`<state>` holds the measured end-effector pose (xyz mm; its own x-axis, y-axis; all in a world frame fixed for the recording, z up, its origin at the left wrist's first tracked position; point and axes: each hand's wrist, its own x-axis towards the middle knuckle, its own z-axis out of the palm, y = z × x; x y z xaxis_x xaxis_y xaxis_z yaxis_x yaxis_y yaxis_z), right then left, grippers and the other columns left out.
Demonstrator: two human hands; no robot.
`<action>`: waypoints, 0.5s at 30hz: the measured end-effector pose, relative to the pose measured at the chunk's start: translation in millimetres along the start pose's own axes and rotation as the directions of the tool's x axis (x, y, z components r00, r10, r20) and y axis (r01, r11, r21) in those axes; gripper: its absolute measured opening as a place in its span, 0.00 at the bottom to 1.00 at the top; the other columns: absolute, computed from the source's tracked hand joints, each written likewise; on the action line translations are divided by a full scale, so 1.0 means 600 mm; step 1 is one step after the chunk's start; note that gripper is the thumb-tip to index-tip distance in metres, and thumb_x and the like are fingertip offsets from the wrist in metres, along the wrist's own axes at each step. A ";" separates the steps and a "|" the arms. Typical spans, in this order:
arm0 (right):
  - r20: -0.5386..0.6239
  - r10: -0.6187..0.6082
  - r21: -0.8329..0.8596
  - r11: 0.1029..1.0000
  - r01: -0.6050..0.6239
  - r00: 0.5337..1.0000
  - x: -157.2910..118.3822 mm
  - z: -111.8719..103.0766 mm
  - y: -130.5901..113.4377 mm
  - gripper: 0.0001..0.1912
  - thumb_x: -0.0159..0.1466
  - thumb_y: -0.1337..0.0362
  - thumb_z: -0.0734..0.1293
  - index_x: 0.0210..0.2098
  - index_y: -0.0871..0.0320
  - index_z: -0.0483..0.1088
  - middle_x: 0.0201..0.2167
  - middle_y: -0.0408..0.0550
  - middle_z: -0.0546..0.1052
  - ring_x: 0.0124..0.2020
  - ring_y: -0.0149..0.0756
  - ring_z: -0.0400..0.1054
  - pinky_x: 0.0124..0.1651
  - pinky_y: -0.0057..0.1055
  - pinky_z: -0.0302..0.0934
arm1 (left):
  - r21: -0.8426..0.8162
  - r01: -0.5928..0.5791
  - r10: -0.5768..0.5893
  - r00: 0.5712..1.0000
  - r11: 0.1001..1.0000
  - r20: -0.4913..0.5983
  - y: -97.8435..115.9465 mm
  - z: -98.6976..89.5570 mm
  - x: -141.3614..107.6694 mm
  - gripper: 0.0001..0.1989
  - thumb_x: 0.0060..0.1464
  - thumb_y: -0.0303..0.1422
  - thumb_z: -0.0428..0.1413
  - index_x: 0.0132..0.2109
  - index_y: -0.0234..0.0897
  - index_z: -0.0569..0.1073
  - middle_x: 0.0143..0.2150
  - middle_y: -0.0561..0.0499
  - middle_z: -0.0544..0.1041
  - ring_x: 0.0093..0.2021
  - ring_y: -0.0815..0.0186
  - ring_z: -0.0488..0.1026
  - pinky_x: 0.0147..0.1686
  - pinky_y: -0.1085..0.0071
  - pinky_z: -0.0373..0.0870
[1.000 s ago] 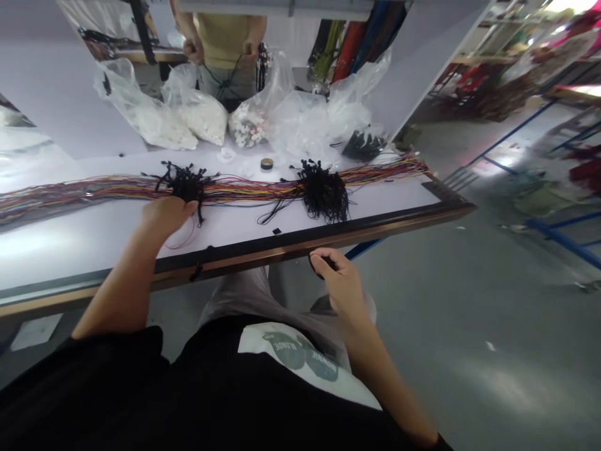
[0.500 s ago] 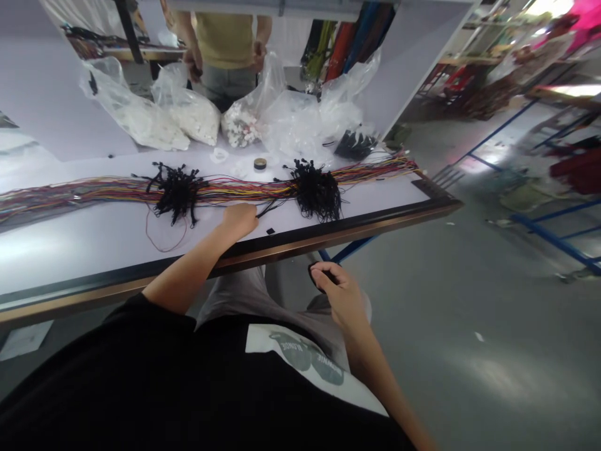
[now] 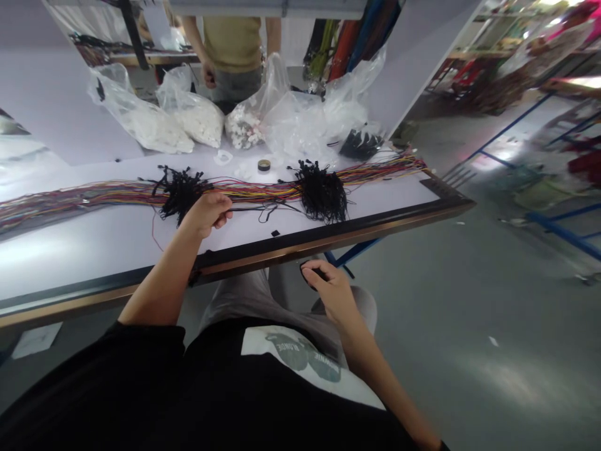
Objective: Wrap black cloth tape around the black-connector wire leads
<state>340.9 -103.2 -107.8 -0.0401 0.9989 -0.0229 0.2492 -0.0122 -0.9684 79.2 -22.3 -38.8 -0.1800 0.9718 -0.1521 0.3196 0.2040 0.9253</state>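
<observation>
My left hand (image 3: 209, 212) is over the table beside the left cluster of black connectors (image 3: 181, 193). Its fingers are curled, and a thin black cable (image 3: 256, 207) runs from them to the right, with a small loop hanging down. A second cluster of black connectors and leads (image 3: 323, 193) lies further right on a long bundle of coloured wires (image 3: 107, 191). Below the table's front edge, in front of my lap, my right hand (image 3: 331, 288) is closed round a roll of black tape (image 3: 306, 275), partly hidden by the fingers.
Clear plastic bags of white parts (image 3: 201, 122) and one of black parts (image 3: 360, 145) stand along the back. Near them are a tape roll (image 3: 263, 165) and a white ring (image 3: 222, 157). A small black piece (image 3: 275, 233) lies near the front edge (image 3: 300, 247). Beyond, a person (image 3: 232, 44) stands.
My left hand has moved left along the wires towards the left cluster, and the black cable now stretches out between it and the right cluster. My right hand has shifted slightly left.
</observation>
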 end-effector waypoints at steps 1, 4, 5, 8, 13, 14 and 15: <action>0.011 -0.013 -0.010 1.000 0.013 1.000 0.003 0.004 -0.004 0.08 0.54 0.56 0.66 0.27 0.54 0.72 0.29 0.44 0.76 0.32 0.36 0.67 0.38 0.34 0.60 | 0.035 -0.003 0.005 0.999 0.999 -0.047 -0.004 -0.003 -0.004 0.05 0.49 0.27 0.47 0.26 0.37 0.60 0.17 0.57 0.65 0.13 0.75 0.54 0.16 0.76 0.48; 0.026 -0.059 -0.073 0.996 0.060 0.998 0.016 0.014 -0.021 0.07 0.54 0.58 0.66 0.26 0.54 0.72 0.29 0.44 0.77 0.33 0.37 0.69 0.40 0.35 0.61 | 0.367 -0.062 0.151 0.964 0.928 -0.219 -0.013 -0.016 -0.018 0.03 0.48 0.28 0.48 0.28 0.37 0.64 0.22 0.53 0.70 0.19 0.71 0.62 0.21 0.74 0.54; 0.024 -0.080 -0.103 0.991 0.082 0.996 0.021 0.018 -0.028 0.07 0.54 0.58 0.65 0.26 0.54 0.72 0.29 0.44 0.77 0.34 0.37 0.69 0.40 0.35 0.61 | 0.492 -0.057 0.205 0.946 0.869 -0.252 -0.015 -0.021 -0.022 0.03 0.48 0.29 0.49 0.29 0.38 0.66 0.23 0.52 0.71 0.22 0.69 0.65 0.23 0.74 0.56; 0.018 -0.183 -0.204 0.962 0.182 0.983 0.040 0.024 -0.046 0.08 0.55 0.58 0.64 0.27 0.54 0.73 0.30 0.44 0.79 0.34 0.38 0.70 0.40 0.34 0.61 | 0.641 -0.037 0.261 0.930 0.767 -0.259 -0.019 -0.044 -0.026 0.03 0.48 0.29 0.50 0.30 0.39 0.68 0.25 0.50 0.73 0.27 0.64 0.69 0.26 0.72 0.57; 0.048 -0.288 -0.430 0.858 0.280 0.956 0.085 0.029 -0.059 0.10 0.59 0.59 0.62 0.32 0.54 0.74 0.32 0.45 0.80 0.34 0.39 0.71 0.40 0.34 0.58 | 0.191 -0.069 0.128 0.941 0.979 -0.315 -0.029 -0.072 -0.010 0.03 0.46 0.29 0.50 0.31 0.37 0.68 0.20 0.55 0.69 0.17 0.72 0.60 0.18 0.76 0.54; 0.054 -0.298 -0.511 0.812 0.283 0.953 0.095 0.031 -0.061 0.10 0.59 0.60 0.62 0.33 0.54 0.75 0.32 0.46 0.80 0.35 0.40 0.71 0.41 0.35 0.58 | 0.113 -0.063 0.097 0.940 0.992 -0.327 -0.030 -0.073 -0.007 0.02 0.45 0.29 0.50 0.30 0.37 0.67 0.19 0.55 0.67 0.16 0.73 0.58 0.17 0.76 0.51; 0.056 -0.309 -0.593 0.755 0.281 0.949 0.106 0.035 -0.063 0.10 0.60 0.61 0.62 0.34 0.54 0.75 0.33 0.47 0.80 0.35 0.41 0.71 0.43 0.37 0.56 | 0.050 -0.062 0.075 0.940 0.997 -0.332 -0.030 -0.072 -0.005 0.01 0.45 0.29 0.51 0.29 0.37 0.67 0.18 0.56 0.66 0.15 0.74 0.56 0.16 0.76 0.49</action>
<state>308.8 -40.4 -77.8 -0.1696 0.9496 0.2635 0.7502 0.2978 -0.5904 33.8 -33.8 -39.9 -0.4540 0.8900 0.0417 0.3765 0.1492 0.9143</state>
